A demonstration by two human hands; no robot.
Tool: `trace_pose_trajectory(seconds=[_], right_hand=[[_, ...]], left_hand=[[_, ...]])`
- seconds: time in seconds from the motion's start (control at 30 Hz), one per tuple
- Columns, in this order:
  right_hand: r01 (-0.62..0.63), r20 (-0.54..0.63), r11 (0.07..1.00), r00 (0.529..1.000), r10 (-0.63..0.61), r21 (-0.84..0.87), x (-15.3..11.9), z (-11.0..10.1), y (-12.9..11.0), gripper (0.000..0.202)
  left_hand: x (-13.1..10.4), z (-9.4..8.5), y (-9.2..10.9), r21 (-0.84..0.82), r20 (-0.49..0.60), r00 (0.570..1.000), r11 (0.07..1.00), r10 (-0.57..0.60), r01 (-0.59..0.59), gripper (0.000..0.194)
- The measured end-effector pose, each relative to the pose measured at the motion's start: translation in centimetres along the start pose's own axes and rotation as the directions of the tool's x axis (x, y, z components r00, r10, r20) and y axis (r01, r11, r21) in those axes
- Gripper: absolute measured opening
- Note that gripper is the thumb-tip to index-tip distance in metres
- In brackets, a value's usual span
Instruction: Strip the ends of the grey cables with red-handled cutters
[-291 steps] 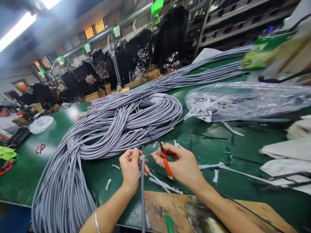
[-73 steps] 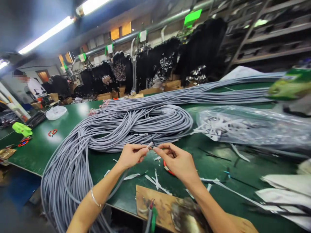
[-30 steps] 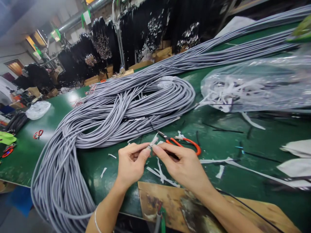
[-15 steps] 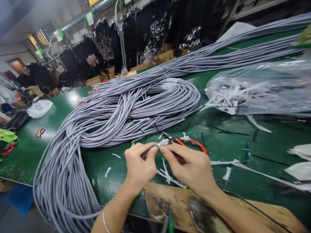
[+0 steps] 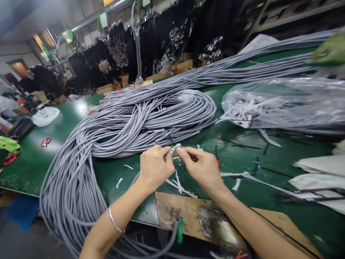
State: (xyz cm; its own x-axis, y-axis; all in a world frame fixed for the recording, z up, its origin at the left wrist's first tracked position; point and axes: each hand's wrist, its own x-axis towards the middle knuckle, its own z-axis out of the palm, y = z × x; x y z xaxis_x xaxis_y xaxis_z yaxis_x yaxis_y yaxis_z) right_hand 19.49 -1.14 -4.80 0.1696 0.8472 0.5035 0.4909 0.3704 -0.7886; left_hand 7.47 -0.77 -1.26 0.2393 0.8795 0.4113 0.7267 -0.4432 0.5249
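Center of the frame: the left hand [image 5: 156, 163] and right hand [image 5: 201, 165], thumbs and fingers pinched closed, grip a whitish cable end [image 5: 176, 146]. Coiled gray cables [image 5: 188, 108] lie behind, spreading toward lower left.

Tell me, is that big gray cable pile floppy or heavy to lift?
The gray cables probably bend but feel springy, lying in smooth rounded loops. Together they look heavy, being so many. They would likely sag: those past the table edge hang down.
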Motion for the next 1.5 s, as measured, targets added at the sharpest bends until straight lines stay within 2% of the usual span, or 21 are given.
trace_pose_trajectory(seconds=[0.1,0.2,0.27,0.33,0.43,0.5,0.6,0.67,0.83,0.93,1.03,1.27,1.5], right_hand=[[0.122,-0.113,0.983,0.984,-0.138,-0.134,-0.2,-0.4,-0.5,0.029],[0.297,-0.171,0.915,0.921,-0.35,-0.273,-0.5,-0.7,-1.0,0.025],[0.349,-0.159,0.888,0.899,-0.407,-0.301,-0.5,-0.8,-1.1,0.025],[0.31,-0.123,0.908,0.927,-0.354,-0.282,-0.3,-0.7,-1.2,0.027],[0.205,-0.092,0.952,0.969,-0.23,-0.225,-0.2,-0.7,-1.4,0.03],[0.235,-0.13,0.939,0.953,-0.273,-0.25,-0.4,-0.8,-1.6,0.029],[0.379,-0.165,0.847,0.871,-0.462,-0.373,-0.7,-0.9,-1.9,0.027],[0.432,-0.153,0.795,0.832,-0.534,-0.426,-0.7,-0.9,-2.1,0.026],[0.36,-0.134,0.832,0.883,-0.449,-0.422,-0.5,-1.0,-2.4,0.03],[0.354,-0.185,0.817,0.86,-0.476,-0.456,-0.5,-1.2,-2.3,0.027],[0.376,-0.177,0.79,0.842,-0.509,-0.484,-0.6,-1.4,-2.1,0.023],[0.371,-0.13,0.737,0.842,-0.524,-0.565,-0.6,-1.2,-1.9,0.027],[0.33,-0.151,0.761,0.862,-0.484,-0.559,-0.7,-1.3,-1.9,0.027]], left_hand=[[0.2,0.0,0.5,0.009,-0.019,0.998,0.998,0.057,-0.056,0.021],[0.5,-0.1,0.4,-0.126,-0.014,1.0,0.992,0.013,-0.015,0.022],[0.4,-0.1,0.1,-0.215,-0.014,1.0,0.976,-0.025,0.022,0.02],[0.1,0.1,-0.3,-0.232,-0.063,0.998,0.973,-0.021,0.006,0.018],[-0.6,0.5,-0.3,-0.124,-0.158,0.985,0.989,0.063,-0.083,0.023],[-1.0,0.8,-0.2,-0.073,-0.175,0.979,0.991,0.101,-0.115,0.025],[-1.0,0.7,0.1,-0.116,-0.168,0.981,0.987,0.094,-0.115,0.025],[-0.7,0.5,0.0,-0.179,-0.162,0.984,0.978,0.075,-0.104,0.024],[0.1,-0.1,-0.8,-0.272,-0.221,0.975,0.961,-0.021,-0.041,0.017],[0.2,-0.3,-1.0,-0.277,-0.263,0.963,0.961,-0.062,-0.014,0.016],[0.0,-0.2,-0.9,-0.267,-0.249,0.967,0.963,-0.047,-0.022,0.016],[-0.3,0.0,-0.5,-0.257,-0.218,0.976,0.966,-0.019,-0.038,0.017],[-0.4,0.0,-0.5,-0.256,-0.23,0.973,0.965,-0.013,-0.048,0.016]])
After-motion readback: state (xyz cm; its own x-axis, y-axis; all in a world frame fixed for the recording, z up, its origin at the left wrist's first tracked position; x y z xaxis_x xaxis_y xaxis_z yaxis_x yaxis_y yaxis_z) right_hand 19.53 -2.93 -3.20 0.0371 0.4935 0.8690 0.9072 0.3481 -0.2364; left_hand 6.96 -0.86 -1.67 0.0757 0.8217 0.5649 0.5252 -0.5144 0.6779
